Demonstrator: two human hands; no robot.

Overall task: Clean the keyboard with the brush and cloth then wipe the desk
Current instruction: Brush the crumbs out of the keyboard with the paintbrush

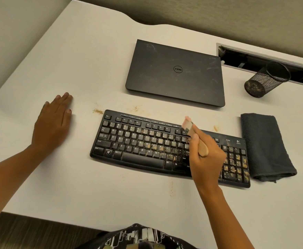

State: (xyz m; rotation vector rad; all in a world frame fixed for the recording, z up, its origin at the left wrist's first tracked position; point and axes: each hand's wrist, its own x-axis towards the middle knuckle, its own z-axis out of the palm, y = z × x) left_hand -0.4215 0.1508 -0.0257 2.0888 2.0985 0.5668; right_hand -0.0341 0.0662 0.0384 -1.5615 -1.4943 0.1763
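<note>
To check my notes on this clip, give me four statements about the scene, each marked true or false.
1. The right hand grips the brush over the keyboard. True.
2. The left hand holds the cloth. False: it lies flat on the desk; the cloth lies right of the keyboard.
3. The laptop is open. False: its lid is shut.
4. Crumbs lie on the keys. True.
</note>
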